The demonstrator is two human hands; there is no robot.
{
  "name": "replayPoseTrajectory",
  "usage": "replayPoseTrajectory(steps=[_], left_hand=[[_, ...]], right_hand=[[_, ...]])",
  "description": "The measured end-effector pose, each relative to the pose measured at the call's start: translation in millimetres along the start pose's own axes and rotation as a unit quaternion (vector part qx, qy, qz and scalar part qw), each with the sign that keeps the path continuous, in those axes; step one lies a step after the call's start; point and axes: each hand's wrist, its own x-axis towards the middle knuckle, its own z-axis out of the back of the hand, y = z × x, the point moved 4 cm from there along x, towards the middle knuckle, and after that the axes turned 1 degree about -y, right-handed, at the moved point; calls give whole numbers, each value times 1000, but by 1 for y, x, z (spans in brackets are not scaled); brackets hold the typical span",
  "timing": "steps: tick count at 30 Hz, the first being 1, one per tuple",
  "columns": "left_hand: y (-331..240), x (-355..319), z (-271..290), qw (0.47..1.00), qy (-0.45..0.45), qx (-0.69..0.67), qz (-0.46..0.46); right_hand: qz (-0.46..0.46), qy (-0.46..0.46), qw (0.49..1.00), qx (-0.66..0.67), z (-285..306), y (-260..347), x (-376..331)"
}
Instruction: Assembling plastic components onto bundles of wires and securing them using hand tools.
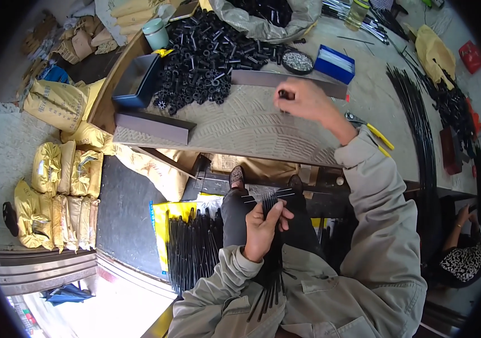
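My left hand (pixel 260 232) is closed around a bundle of thin black rods (pixel 274 262) in front of my lap. Pale, thin rod tips fan out above the thumb, and the dark ends hang down over my jacket. My right hand (pixel 308 102), slightly blurred, is raised over the table by a low grey strip. Its fingers pinch a small black plastic part (pixel 283 94), mostly covered by the grip. Left of that hand lies a big heap of short black tubular parts (pixel 204 53).
A round dish of small metal pieces (pixel 298 62) stands beside a blue box (pixel 335 63). Yellow-handled pliers (pixel 380 137) lie right of my forearm. More black rods (pixel 192 248) stand by my left leg. Another person (pixel 465 256) sits at the far right.
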Motion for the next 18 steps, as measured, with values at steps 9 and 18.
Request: replayPoseTrajectory(steps=[9, 18], left_hand=[[0, 9, 4, 1000, 2, -17, 13], [-4, 9, 5, 1000, 8, -12, 15]], right_hand=[[144, -70, 981, 114, -42, 26, 109], [251, 92, 960, -86, -62, 45, 154]])
